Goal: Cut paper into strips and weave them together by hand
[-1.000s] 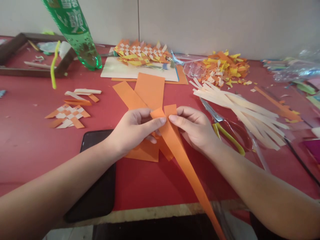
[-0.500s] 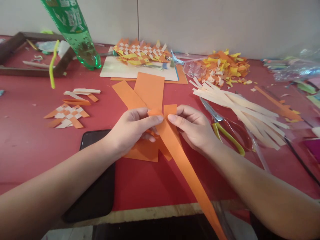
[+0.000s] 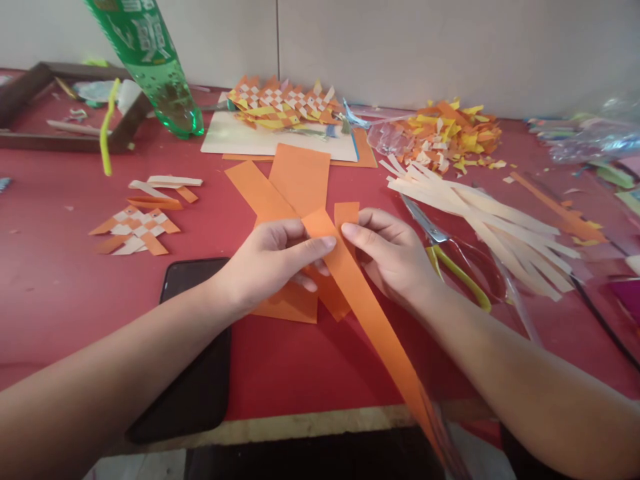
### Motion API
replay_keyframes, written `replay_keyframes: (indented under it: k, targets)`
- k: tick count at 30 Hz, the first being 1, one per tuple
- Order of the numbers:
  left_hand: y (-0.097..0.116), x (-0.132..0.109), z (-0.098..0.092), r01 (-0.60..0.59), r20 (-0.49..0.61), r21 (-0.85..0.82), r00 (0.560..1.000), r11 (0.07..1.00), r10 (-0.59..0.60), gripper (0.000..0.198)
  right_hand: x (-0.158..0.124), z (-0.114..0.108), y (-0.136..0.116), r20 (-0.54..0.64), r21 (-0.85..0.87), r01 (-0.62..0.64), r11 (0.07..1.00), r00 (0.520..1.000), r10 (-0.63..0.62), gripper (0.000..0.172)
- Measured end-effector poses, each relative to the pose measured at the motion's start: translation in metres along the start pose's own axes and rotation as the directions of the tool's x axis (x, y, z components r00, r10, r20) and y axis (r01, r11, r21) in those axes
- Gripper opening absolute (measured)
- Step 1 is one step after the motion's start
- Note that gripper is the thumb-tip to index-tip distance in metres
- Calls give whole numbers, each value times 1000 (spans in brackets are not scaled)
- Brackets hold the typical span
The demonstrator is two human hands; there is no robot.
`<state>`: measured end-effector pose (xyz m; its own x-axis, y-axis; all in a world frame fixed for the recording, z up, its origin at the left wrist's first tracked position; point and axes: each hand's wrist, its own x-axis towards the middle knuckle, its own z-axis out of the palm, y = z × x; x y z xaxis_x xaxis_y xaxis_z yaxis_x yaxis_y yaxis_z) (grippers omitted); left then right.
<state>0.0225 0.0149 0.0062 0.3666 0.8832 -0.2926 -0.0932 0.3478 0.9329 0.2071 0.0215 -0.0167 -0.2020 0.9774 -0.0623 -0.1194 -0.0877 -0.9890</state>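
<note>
My left hand pinches the upper end of a long orange paper strip, thumb on top. The strip slants down to the right, past the table's front edge. Between thumb and fingers, my right hand grips a short orange end standing beside the strip; whether both are one piece is hidden behind the hands. Beneath and behind them lie wider orange paper pieces. A woven orange-and-white paper fish rests to the left. Right of my right hand lie scissors with yellow handles.
A black phone lies under my left forearm. Cream paper strips fan out at the right, below a heap of paper scraps. Woven pieces lie on white card at the back. A green bottle leans beside a dark frame.
Both hands have shifted slightly to the right. The strip's top end now shows as a point above my left thumb, and the short end has moved slightly up and right.
</note>
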Motion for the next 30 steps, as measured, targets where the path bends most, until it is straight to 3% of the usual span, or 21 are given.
replay_keyframes:
  k: [8,18,25,30]
  targets:
    - [0,1,0,-59,-45,-1,997,998,59,20,-4,0,-3,85,54,-49,997,995,44,13]
    - [0,1,-1,-72,-21,-67,997,995,71,18,-3,0,1,48,82,-13,997,999,9,18]
    - [-1,1,-3,-12,-93,-42,996,999,8,23,-2,1,0,-12,41,35,999,999,-35,23]
    - [0,-1,-3,-13,5,90,1000,996,13,27,-2,1,2,-10,61,31,998,999,-31,19]
